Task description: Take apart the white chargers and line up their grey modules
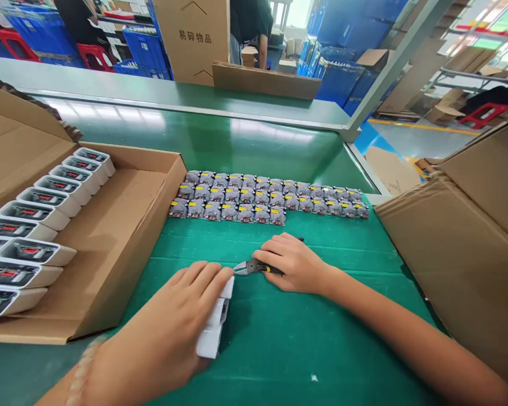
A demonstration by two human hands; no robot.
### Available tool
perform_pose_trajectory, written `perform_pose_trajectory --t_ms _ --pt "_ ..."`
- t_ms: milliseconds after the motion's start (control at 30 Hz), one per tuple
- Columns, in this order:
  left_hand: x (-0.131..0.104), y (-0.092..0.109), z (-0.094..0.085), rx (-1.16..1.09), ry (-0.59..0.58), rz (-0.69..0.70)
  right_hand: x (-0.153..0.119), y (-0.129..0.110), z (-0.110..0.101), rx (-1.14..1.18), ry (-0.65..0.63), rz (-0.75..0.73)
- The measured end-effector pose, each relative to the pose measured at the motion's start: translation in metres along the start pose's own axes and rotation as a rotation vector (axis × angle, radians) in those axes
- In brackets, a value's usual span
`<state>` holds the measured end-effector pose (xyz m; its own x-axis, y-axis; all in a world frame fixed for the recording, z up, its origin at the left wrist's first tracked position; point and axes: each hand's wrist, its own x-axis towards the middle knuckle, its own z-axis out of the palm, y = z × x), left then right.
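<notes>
My left hand (175, 321) is wrapped round a white plastic piece (210, 337), whose right side shows beyond my fingers. Beside it, my right hand (294, 262) holds pliers (250, 267) with black and yellow handles, resting low over the green mat (322, 332). The tips of the pliers point left and lie close to my left fingers and the top of the white piece; whether they touch cannot be made out. Behind my hands, small grey parts (245, 195) with yellow marks lie in three rows on the mat.
An open cardboard box (129, 270) at the left holds several white housings (38, 211) with dark and red insides. Another cardboard box (452, 242) stands at the right. A metal post (395, 62) rises behind the table, and people sit or stand farther back.
</notes>
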<state>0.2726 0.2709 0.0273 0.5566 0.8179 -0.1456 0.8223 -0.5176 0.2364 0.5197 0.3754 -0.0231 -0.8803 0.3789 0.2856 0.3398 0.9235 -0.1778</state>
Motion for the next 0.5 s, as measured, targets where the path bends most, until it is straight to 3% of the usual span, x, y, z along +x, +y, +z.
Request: perform_pose_trajectory --t_ms 233,500 --pt "0.007 -0.009 -0.006 0.215 0.073 0.043 0.003 -0.001 0.004 -0.050 -0.012 -0.038" --pt "0.017 -0.012 -0.004 0.208 0.045 0.050 0.008 -0.003 0.007 -0.103 0.028 0.020"
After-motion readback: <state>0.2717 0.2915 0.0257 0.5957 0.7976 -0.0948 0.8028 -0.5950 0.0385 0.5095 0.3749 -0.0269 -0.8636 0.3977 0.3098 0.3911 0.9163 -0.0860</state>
